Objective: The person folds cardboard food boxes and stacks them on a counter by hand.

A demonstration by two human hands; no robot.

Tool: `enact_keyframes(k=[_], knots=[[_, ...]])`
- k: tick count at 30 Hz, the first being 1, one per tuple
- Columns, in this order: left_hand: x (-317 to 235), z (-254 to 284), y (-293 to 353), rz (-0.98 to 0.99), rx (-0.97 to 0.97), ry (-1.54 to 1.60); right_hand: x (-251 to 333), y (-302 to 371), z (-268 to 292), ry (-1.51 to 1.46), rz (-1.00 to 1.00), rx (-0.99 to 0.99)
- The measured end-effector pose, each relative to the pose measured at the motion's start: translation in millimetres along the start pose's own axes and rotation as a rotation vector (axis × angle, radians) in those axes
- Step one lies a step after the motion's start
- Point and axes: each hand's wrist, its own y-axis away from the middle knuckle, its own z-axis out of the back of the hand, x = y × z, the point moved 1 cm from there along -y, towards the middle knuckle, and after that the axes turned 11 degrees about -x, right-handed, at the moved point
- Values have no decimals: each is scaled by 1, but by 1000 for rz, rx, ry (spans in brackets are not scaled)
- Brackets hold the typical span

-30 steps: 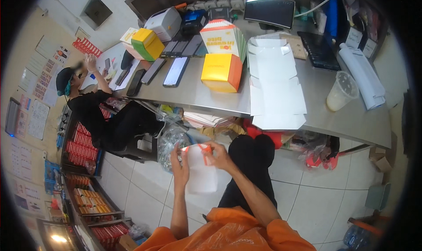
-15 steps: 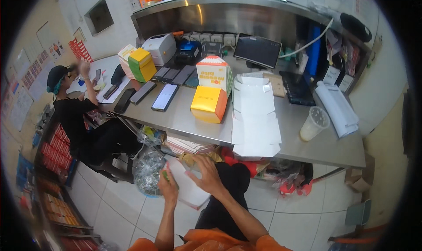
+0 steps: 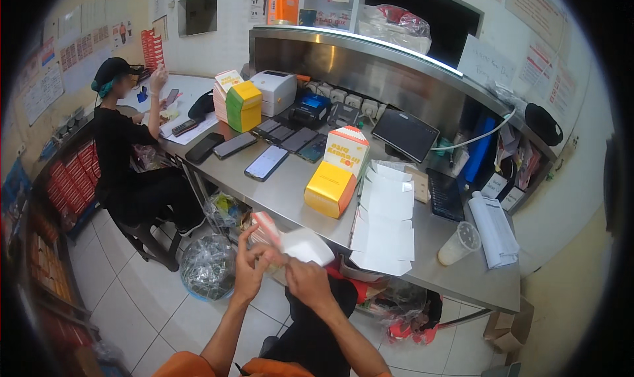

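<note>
A part-folded paper carton [image 3: 308,246], white inside with a red-and-white patterned flap [image 3: 265,228], is held over my lap in front of the steel table. My left hand [image 3: 249,273] grips its left end, below the upright flap. Close beside it, my right hand [image 3: 308,283] has its fingers curled at the carton's near edge, touching the left fingertips. Hands hide the near side of the carton. On the table beyond stand a yellow box [image 3: 330,189] and a stack of patterned cartons [image 3: 346,151]; flat white carton blanks [image 3: 383,218] lie to their right.
Several phones [image 3: 266,163], a label printer [image 3: 273,92], a tablet [image 3: 405,131] and a plastic cup [image 3: 459,243] occupy the table [image 3: 277,202]. A co-worker in black [image 3: 125,136] sits at the left. A bag-lined bin [image 3: 208,266] stands on the floor by the table.
The view has shifted, with more of the wall showing. The patterned flap now stands up at the carton's left end. My right hand has gone from spread fingers to curled, close to my left.
</note>
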Motion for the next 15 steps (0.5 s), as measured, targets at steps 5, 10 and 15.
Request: enact_keyframes(k=[5, 10, 15], knots=[[18, -14, -26, -216, -19, -448, -41, -24, 13, -989, -417, -91], [33, -22, -81, -6, 286, -118, -51, -76, 56, -1001, -89, -63], [11, -88, -132, -163, 298, -171, -99, -125, 64, -1049, -502, -406]])
